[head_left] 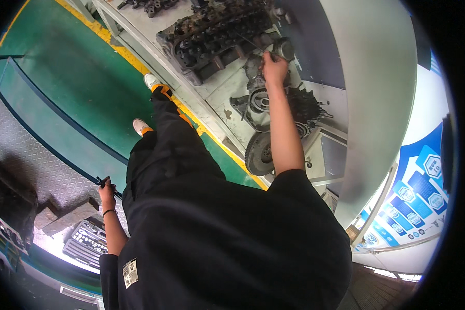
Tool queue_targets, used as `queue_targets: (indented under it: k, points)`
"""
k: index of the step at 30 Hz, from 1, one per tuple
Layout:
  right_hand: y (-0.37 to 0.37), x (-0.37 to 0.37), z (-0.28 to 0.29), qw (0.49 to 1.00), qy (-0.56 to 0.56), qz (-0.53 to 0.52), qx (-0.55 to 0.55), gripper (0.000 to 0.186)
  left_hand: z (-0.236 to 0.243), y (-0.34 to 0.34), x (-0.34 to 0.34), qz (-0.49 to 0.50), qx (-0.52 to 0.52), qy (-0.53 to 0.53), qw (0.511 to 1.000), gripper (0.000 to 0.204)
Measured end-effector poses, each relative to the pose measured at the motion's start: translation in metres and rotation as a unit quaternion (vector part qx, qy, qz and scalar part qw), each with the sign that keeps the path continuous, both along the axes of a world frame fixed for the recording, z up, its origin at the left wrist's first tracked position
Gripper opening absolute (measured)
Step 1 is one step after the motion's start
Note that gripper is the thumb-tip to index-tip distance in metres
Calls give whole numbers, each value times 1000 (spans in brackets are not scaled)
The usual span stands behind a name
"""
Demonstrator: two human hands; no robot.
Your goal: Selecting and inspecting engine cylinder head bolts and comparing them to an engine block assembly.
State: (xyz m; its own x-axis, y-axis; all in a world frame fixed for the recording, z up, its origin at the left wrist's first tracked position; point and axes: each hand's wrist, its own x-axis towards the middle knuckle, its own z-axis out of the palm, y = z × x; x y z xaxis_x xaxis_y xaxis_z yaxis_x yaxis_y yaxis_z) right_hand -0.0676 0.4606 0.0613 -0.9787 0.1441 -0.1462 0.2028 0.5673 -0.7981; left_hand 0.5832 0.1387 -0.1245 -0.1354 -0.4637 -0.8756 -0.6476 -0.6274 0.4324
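Note:
My right hand (275, 68) is stretched out over a pale bench and closed on a thin dark rod (249, 41). The rod's far end points toward a dirty engine cylinder head (214, 39), though contact cannot be made out. Close beside that hand lies a round metal part (283, 49). Below it, a toothed gear (259, 101) sits among greasy engine parts. Down at my left side, my left hand (106, 192) has its fingers curled round a small black object (103, 182), whose kind is unclear. A dark band circles the left wrist.
A large flywheel (260, 154) rests near the bench's front edge. An open socket set case (86, 242) lies at lower left on a tread-plate surface (51, 160). A dark curved rail (72, 111) runs left of my legs. Yellow lines (111, 41) border the green floor.

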Motion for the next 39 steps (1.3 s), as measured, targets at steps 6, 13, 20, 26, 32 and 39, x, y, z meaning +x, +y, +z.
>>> queue_targets:
  k: [6,13,20,26,32,39]
  points:
    - [1,4,1,999,-12,-32,-32,32,-8,11,17,45,25,5,999,26]
    - [-6,-11,-10,994,81,15,77,27,-3,7,12,44,0,-1,999,25]
    - [-46,-39,-18,990,109,86,-5,29,4,-7,-10,22,-25,4,999,25]
    - [-70,31,-65,989,44,144,17,24,41,-22,-68,-50,-12,18,999,24]
    - [-128,208,-58,897,-240,351,-125,23,94,-21,-158,-291,-45,146,944,20]
    - [-173,263,-17,791,-198,557,-157,28,150,6,-232,-440,27,237,866,30]
